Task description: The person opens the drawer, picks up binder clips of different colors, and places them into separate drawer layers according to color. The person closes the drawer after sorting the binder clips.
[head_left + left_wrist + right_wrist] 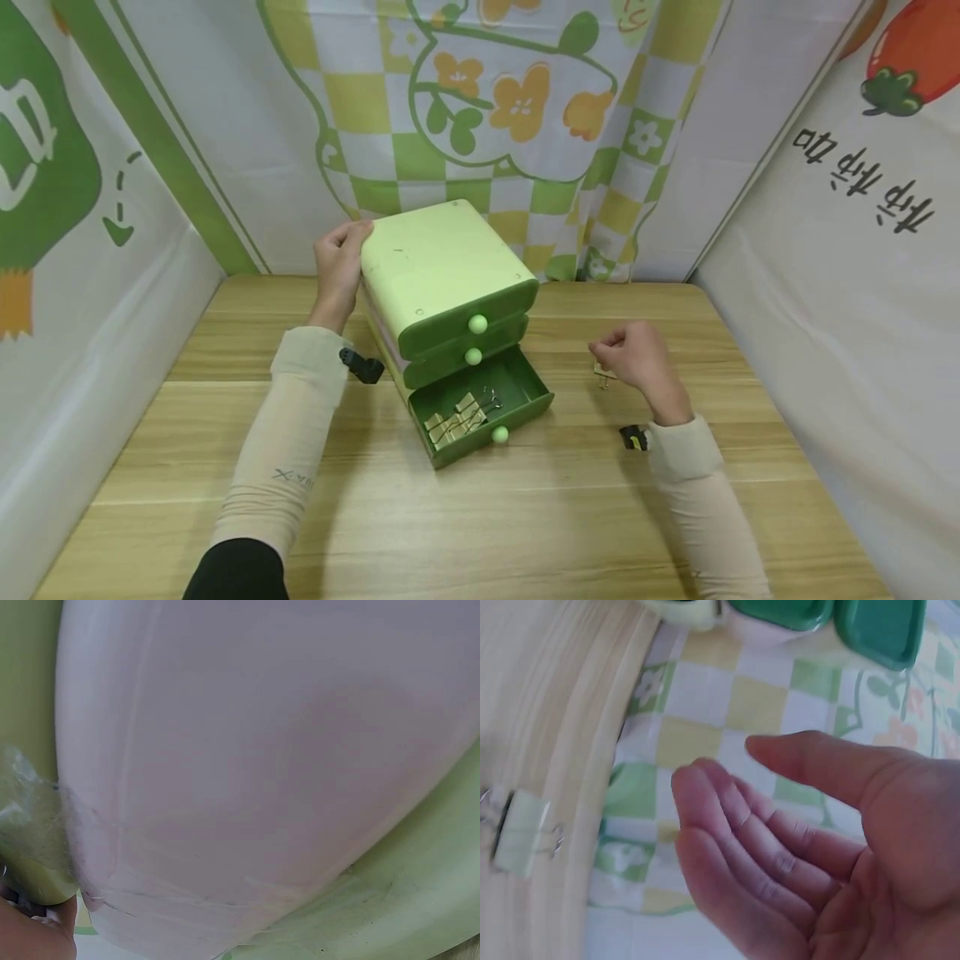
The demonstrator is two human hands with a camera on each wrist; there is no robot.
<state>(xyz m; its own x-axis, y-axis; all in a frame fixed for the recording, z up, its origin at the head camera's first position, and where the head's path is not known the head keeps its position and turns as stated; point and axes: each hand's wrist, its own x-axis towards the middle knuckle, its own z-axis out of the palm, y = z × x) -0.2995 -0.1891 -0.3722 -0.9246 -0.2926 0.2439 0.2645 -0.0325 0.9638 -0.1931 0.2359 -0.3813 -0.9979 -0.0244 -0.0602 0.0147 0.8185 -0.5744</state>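
A small desktop drawer unit [446, 258], pale green with dark green drawer fronts, stands on the table. My left hand [339, 262] grips its back left top corner; in the left wrist view, the unit's side hides most of that hand. The bottom drawer [525, 379] is pulled out and holds several pale binder clips [456, 419] at its left end. To the right of the unit, my right hand [641, 362] hovers over a single binder clip [603, 372] on the table. In the right wrist view its fingers are loosely bent, thumb apart, holding nothing; the clip [525, 834] lies apart from them.
The two upper drawers [442, 354] are closed, each with a round light green knob. A wooden table [420, 533] lies beneath everything. A checked, flowered curtain [510, 158] hangs behind the unit, and printed cloth walls [825, 333] flank both sides.
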